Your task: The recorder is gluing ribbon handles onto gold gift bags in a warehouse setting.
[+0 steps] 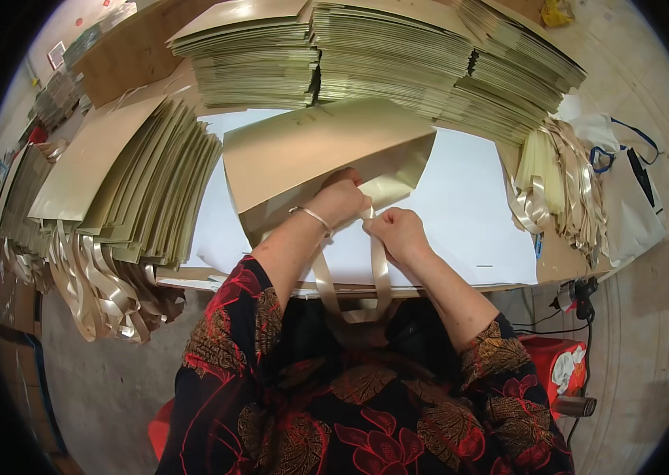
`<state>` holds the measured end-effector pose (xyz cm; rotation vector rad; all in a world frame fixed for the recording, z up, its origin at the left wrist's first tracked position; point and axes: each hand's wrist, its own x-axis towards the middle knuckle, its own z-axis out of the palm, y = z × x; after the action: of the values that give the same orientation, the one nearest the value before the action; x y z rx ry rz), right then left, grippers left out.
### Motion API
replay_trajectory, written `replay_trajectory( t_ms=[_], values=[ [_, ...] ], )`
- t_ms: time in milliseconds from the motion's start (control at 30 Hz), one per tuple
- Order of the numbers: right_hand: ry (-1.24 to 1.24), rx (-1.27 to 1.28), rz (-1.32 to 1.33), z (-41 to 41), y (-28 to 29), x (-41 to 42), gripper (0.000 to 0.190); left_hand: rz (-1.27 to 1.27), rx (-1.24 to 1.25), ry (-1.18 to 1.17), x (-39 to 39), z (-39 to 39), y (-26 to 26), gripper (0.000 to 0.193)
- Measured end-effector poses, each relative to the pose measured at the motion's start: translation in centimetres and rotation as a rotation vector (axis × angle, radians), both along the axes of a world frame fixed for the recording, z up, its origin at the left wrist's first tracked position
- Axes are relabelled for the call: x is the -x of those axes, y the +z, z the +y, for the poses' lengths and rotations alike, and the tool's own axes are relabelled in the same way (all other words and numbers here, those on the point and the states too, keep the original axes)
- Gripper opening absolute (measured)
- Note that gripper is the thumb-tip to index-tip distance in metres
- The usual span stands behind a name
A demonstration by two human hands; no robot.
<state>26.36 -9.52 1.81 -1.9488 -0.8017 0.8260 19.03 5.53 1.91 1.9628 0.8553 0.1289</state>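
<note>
A gold paper bag (322,148) lies tilted on white sheets in front of me, its open mouth facing me. My left hand (343,196), with a bracelet at the wrist, is at the mouth, its fingers partly inside and partly hidden. A satin ribbon (379,267) hangs in a loop from the bag over the table's front edge. Close beside the left hand, my right hand (396,233) pinches the ribbon near the bag's rim. Whether the left fingers also grip the ribbon or the bag's edge cannot be told.
Tall stacks of flat gold bags (393,53) line the back. Bags with ribbon handles (132,178) lean at the left. Bundled ribbons (571,184) hang at the right beside a white bag (637,208). A black tool with a cable (577,297) hangs below the right edge, above a red stool (554,362).
</note>
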Motion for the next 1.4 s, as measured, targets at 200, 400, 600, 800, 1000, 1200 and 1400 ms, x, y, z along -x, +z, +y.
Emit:
replay_trajectory(
  t_ms=[200, 400, 600, 800, 1000, 1200, 1400],
  values=[
    [0.081, -0.126, -0.639, -0.8, 1.2, -0.4, 0.022, 0.05, -0.478, -0.074, 1.3, -1.6, -0.3, 0.04],
    [0.32, -0.542, -0.877, 2.6, 0.3, -3.1, 0.018, 0.333, -0.593, -0.184, 7.8, -1.0, 4.6, 0.036],
    [0.285, -0.251, -0.784, 3.2, -2.4, -6.2, 0.027, 0.037, -0.964, 0.103, 14.2, 0.1, -0.6, 0.033],
    [0.326, -0.204, -0.734, 1.7, -1.6, -7.4, 0.029, -0.161, -0.79, 0.017, 15.4, 0.5, -2.3, 0.021],
    [0.401, -0.325, -0.959, -1.0, -0.2, -7.4, 0.008, -0.348, -1.093, -0.401, 16.1, -0.2, -0.4, 0.009],
    [0.935, -0.097, -1.476, -3.9, 3.1, -5.7, 0.012, 0.18, -1.31, -0.741, 16.6, -3.4, 3.7, 0.016],
    [0.881, -0.025, -1.511, -4.2, 2.8, -5.0, 0.015, -0.182, -0.873, -0.293, 8.7, -6.4, 2.4, 0.015]
  ],
)
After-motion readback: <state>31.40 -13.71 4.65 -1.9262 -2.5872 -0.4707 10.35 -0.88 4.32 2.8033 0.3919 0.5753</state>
